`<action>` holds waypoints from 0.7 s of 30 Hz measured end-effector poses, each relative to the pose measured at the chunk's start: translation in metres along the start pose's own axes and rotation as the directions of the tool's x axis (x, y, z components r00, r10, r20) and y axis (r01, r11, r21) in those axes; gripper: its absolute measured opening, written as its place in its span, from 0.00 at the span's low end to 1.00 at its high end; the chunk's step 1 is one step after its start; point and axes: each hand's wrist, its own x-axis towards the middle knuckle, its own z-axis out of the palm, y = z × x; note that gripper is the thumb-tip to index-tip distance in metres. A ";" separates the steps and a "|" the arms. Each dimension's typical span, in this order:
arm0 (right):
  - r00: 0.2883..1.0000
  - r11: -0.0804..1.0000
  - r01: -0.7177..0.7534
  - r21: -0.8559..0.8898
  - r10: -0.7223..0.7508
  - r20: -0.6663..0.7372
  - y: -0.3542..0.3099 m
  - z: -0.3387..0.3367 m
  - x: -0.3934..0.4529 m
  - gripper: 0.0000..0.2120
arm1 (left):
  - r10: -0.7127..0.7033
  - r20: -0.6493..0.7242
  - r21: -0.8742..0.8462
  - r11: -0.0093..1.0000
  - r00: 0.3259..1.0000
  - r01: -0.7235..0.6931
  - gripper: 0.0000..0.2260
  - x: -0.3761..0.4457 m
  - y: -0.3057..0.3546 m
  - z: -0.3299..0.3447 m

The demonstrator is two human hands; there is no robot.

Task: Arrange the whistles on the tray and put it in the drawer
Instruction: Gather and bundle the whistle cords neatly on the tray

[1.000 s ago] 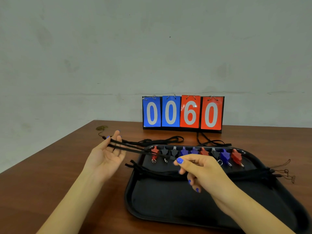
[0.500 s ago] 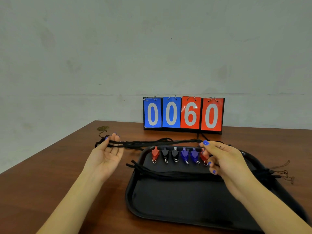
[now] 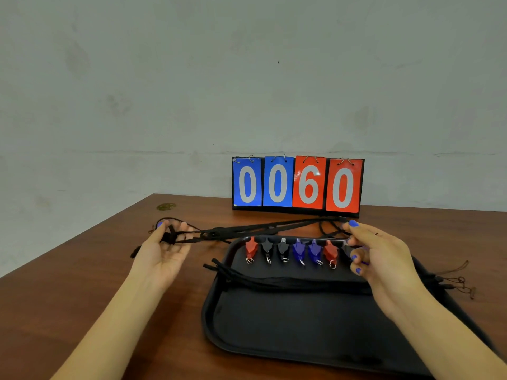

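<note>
Both hands stretch black cord lanyards point(image 3: 255, 229) taut over the brown wooden table point(image 3: 82, 283): left hand point(image 3: 162, 250) palm-up, right hand point(image 3: 375, 256) pinching. Red, black and blue plastic whistles point(image 3: 290, 250) line the black plastic tray point(image 3: 288, 325); flip scoreboard point(image 3: 297, 185) reads 0060.

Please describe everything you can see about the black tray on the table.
The black tray is a shallow rectangle with rounded corners and a raised rim; it looks like matte plastic. It lies flat on the brown wooden table, in front of the scoreboard. A row of red, black and blue whistles lies along its far edge, and a bundle of black cords crosses its middle. The right hand hovers over its far right part. Its near half is bare.
</note>
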 end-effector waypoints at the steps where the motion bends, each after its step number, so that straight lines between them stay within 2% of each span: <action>1: 1.000 1.000 -0.002 0.004 0.002 -0.008 0.000 -0.001 0.001 0.08 | -0.001 -0.003 0.029 1.000 1.000 0.001 0.07 0.002 0.000 -0.001; 5: 1.000 1.000 -0.012 -0.020 0.012 -0.016 0.001 -0.002 0.004 0.07 | 0.021 -0.033 0.065 0.998 0.999 -0.019 0.10 0.007 0.001 -0.007; 12: 1.000 0.999 -0.028 -0.029 0.027 -0.010 0.002 -0.001 0.004 0.07 | 0.012 -0.065 -0.057 0.998 0.998 -0.015 0.09 0.004 0.004 -0.009; 17: 0.999 1.000 -0.020 -0.018 0.019 -0.029 0.003 -0.004 0.007 0.06 | -0.001 -0.081 -0.050 0.999 0.997 -0.003 0.08 0.009 0.007 -0.013; 21: 0.998 1.000 -0.011 -0.016 0.010 -0.057 0.002 -0.013 0.014 0.05 | -0.047 -0.054 -0.023 0.999 0.997 0.046 0.13 0.011 0.008 -0.018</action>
